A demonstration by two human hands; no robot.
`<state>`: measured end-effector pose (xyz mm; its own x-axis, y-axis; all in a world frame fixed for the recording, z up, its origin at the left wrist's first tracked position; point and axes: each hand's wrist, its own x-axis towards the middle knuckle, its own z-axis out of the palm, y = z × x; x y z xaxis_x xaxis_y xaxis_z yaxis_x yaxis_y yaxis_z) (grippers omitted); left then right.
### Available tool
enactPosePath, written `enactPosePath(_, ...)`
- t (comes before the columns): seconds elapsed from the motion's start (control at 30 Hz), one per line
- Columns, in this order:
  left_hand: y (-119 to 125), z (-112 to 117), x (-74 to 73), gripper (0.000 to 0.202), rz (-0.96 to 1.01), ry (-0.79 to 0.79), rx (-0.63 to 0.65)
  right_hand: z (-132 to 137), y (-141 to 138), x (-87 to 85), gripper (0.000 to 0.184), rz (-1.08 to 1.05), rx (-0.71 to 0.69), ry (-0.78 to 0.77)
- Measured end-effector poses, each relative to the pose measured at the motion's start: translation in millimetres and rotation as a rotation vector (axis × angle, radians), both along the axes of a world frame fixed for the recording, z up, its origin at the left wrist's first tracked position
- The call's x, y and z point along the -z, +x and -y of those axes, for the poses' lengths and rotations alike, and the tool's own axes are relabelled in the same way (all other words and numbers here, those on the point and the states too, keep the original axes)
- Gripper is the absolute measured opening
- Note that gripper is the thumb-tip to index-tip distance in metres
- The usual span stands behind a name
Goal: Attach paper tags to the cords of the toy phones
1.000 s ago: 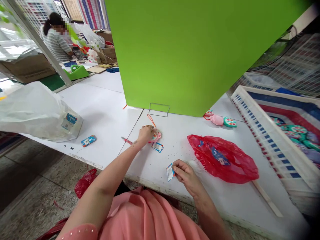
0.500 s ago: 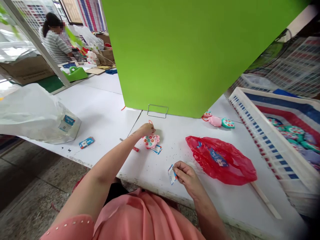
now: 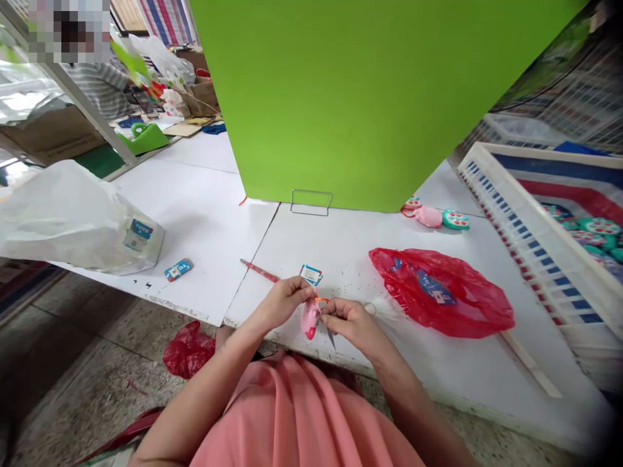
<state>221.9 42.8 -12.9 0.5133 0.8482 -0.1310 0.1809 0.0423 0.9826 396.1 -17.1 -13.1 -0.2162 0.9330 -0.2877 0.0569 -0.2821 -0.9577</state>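
Note:
Near the table's front edge, my left hand (image 3: 292,298) pinches the orange cord of a small pink toy (image 3: 309,319), which hangs below the fingers. Close beside it, my right hand (image 3: 348,319) has its thumb and fingers closed at the other end of the orange cord (image 3: 321,299). A thin grey piece (image 3: 331,338) sticks out below the right fingers, seemingly a paper tag seen edge-on. Just beyond my hands lie printed tags (image 3: 311,275), blue, white and red. A red-handled tool (image 3: 261,271) with a grey tip lies left of them.
On the right are a red plastic bag (image 3: 448,298) with blue tags and a white crate (image 3: 530,214) of toys. More toys (image 3: 435,218) lie by the green board (image 3: 331,104). A white bag (image 3: 73,220) and blue tag stack (image 3: 178,269) are left; a person (image 3: 97,84) sits beyond.
My left hand has brought the pink toy from the table's middle toward the front edge. My right hand has come left to meet it, its tag turned edge-on.

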Motion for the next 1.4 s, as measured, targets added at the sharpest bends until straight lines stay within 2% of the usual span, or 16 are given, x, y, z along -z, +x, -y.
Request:
enactPosePath(0.1,1.2,7.4,0.4,0.028,-0.034,0.025,0.005,1.4,0.6,4.0,0.011,0.041,0.008,0.018)
enactPosePath(0.27,4.7,17.5,-11.9,0.026,-0.072,0.071,0.077,1.1,3.0,5.2,0.013,0.1,-0.008,0.06)
enactPosePath(0.47,9.2,24.5,-19.2,0.019,-0.267,0.471,0.066,-1.5,-0.9,6.8,0.014,0.011,0.044,0.063)
enactPosePath(0.57,8.0,26.6,-21.7,0.02,-0.33,0.62,0.058,-1.1,-5.2,6.1,0.015,-0.09,0.107,0.063)
enactPosePath(0.67,5.6,27.4,-26.3,0.023,-0.313,0.728,0.057,-0.6,-9.3,2.5,0.016,-0.165,0.13,0.086)
enactPosePath(0.83,3.6,23.7,-31.0,0.025,-0.244,0.784,0.098,-1.7,-13.2,-0.9,0.018,-0.148,0.141,0.07)
enactPosePath(1.03,-0.2,19.2,-31.7,0.03,-0.182,0.835,0.169,-3.5,-12.1,7.7,0.023,-0.257,0.167,-0.048)
enactPosePath(1.2,-2.8,25.6,-32.5,0.022,-0.311,0.918,0.155,-7.2,-13.4,13.0,0.019,-0.445,0.217,-0.119)
enactPosePath(1.4,2.0,31.1,-20.4,0.025,-0.443,1.083,0.192,-9.3,-16.3,22.0,0.013,-0.628,0.268,-0.16)
